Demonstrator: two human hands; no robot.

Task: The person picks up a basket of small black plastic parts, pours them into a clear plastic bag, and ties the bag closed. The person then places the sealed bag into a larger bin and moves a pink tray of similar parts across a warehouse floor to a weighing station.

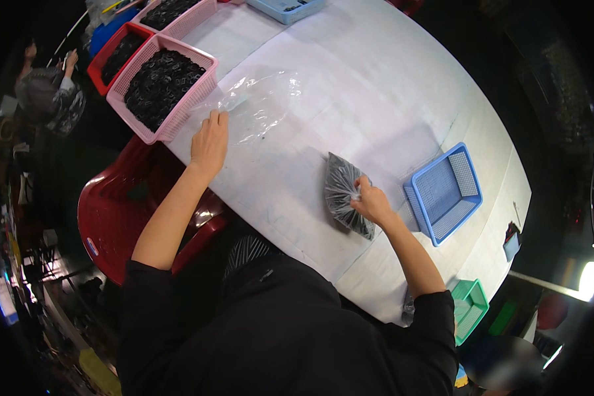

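Note:
My right hand point(373, 200) is closed round the gathered neck of a clear plastic bag filled with small black parts point(340, 191), which rests on the white table. Over to the left, my left hand point(210, 142) has its fingers curled at the near edge of a flat, transparent plastic bag point(267, 99). That flat bag looks empty and lies spread across the tabletop. Beside the left hand stands a pink basket point(117, 99) heaped with black ring-like parts point(162, 86).
A blue basket point(444, 195) sits right of the filled bag, with a green basket point(474, 310) at the near right edge. Behind the pink basket are a red basket point(99, 66) and another pink one point(191, 23). A red chair point(112, 204) touches the table's left side. Another person point(49, 96) is far left.

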